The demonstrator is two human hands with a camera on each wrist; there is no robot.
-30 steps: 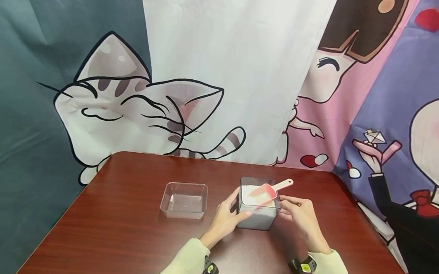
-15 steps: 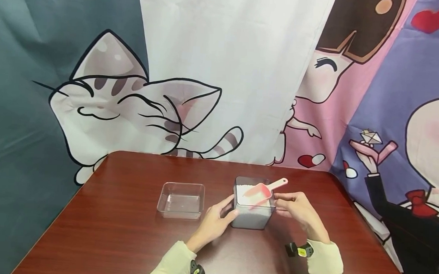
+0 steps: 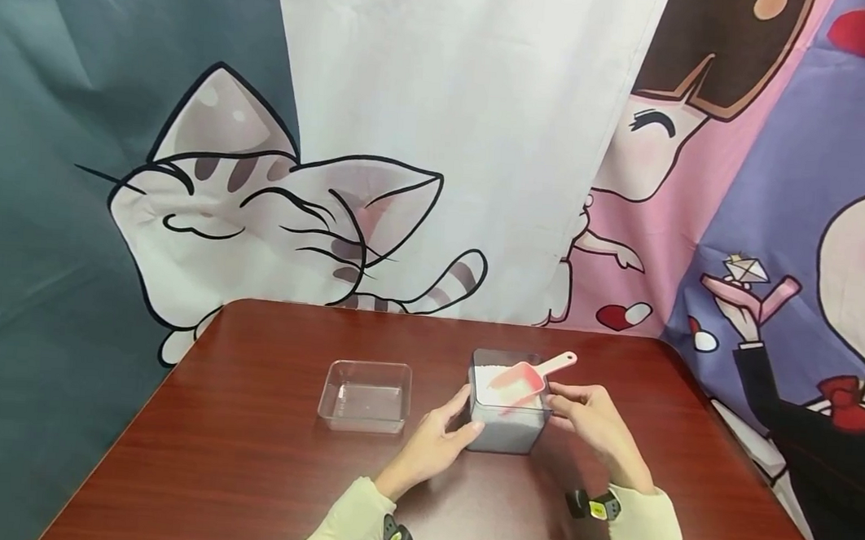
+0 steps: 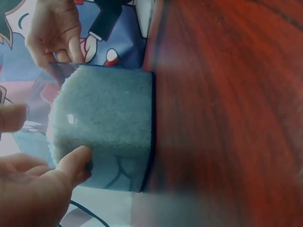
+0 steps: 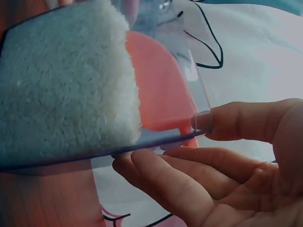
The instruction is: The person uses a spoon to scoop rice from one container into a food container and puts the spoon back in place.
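A clear square container (image 3: 505, 433) filled with white rice (image 5: 66, 75) stands upright on the table at centre right in the head view. On the rice lies a pink scoop (image 3: 520, 382), its pale handle sticking out over the back right rim. My left hand (image 3: 426, 449) holds the container's left side, thumb at the front corner and fingers further back; the thumb shows against the wall in the left wrist view. At the right side, my right hand (image 3: 596, 425) pinches the upper wall between thumb and fingers, seen close in the right wrist view. Some left fingertips are hidden.
A shallow clear tray (image 3: 364, 421) stands to the left of the container on the reddish-brown wooden table (image 3: 246, 456). Behind the table hangs a curtain (image 3: 443, 75) printed with a cat and cartoon figures.
The whole head view shifts slightly and comes back. My left thumb has slid a little left along the container's front, and the left forearm sits further left. The container and scoop keep their places.
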